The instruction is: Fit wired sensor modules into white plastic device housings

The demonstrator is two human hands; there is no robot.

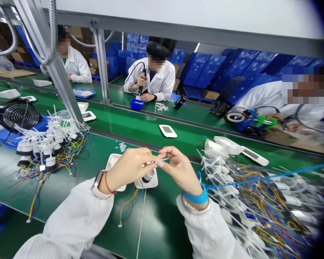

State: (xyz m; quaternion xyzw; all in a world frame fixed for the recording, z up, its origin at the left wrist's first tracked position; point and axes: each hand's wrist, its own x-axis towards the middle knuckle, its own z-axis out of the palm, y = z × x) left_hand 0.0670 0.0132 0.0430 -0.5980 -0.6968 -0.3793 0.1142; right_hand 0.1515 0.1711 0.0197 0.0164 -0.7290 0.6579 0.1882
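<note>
My left hand (133,163) and my right hand (179,167) meet over the bench, fingers pinched around a thin, translucent tube-like piece (165,159). Below them lies an open white plastic housing half (147,185). A small cylindrical part (148,176) sits inside it, partly hidden by my left hand. Red, yellow and blue wires (129,203) run from it onto the green bench, ending in a small white connector (120,225). Another white housing half (112,160) lies partly under my left forearm.
Piles of wired parts lie at left (47,147) and right (270,201). Small clear rings (122,146) lie beyond the housing. A white device with a screen (167,131) rests on the green conveyor. A black fan (18,114) stands at left. Co-workers (153,75) sit opposite, beyond a metal post (101,64).
</note>
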